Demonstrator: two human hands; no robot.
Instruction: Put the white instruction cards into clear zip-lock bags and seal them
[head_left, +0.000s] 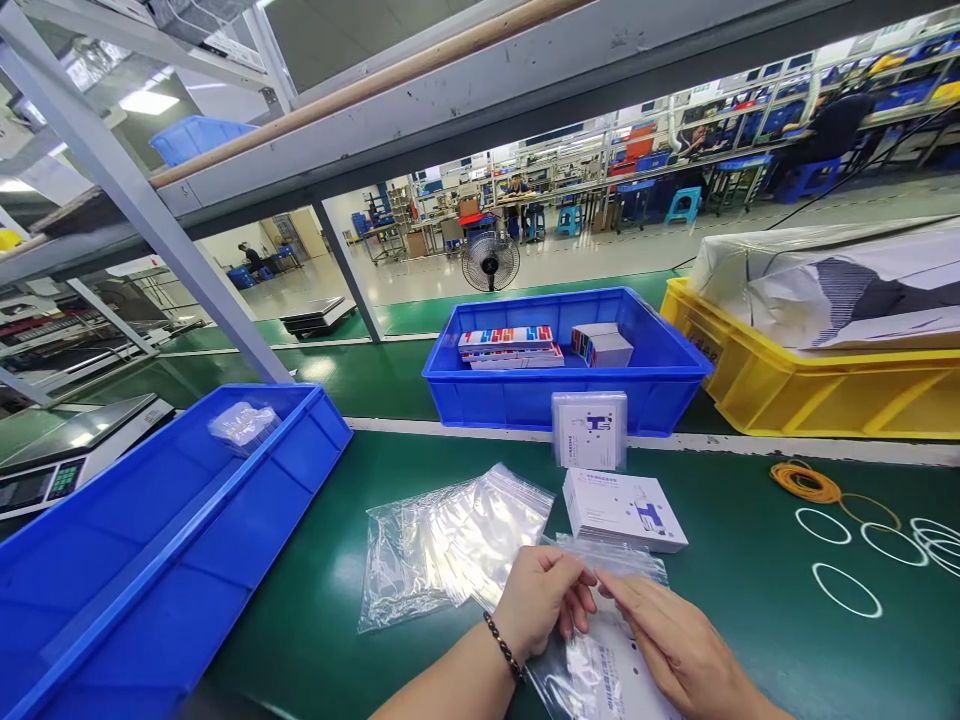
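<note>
My left hand (541, 598) and my right hand (669, 640) both pinch the top edge of a clear zip bag (600, 660) that lies on the green mat near the front edge. The bag has white printing on it. A white printed box (622, 508) lies flat just beyond my hands. Another white box (590, 430) stands upright behind it against the blue bin. A loose pile of clear zip bags (450, 545) lies to the left of my left hand, which wears a dark bead bracelet.
A blue bin (660, 395) ahead holds several printed boxes. A large shallow blue tray (150, 540) with a small plastic packet sits left, a scale (67, 455) beyond it. A yellow crate (825, 395) stands right. Orange and white rubber bands (847, 530) lie on the mat. People work at far benches.
</note>
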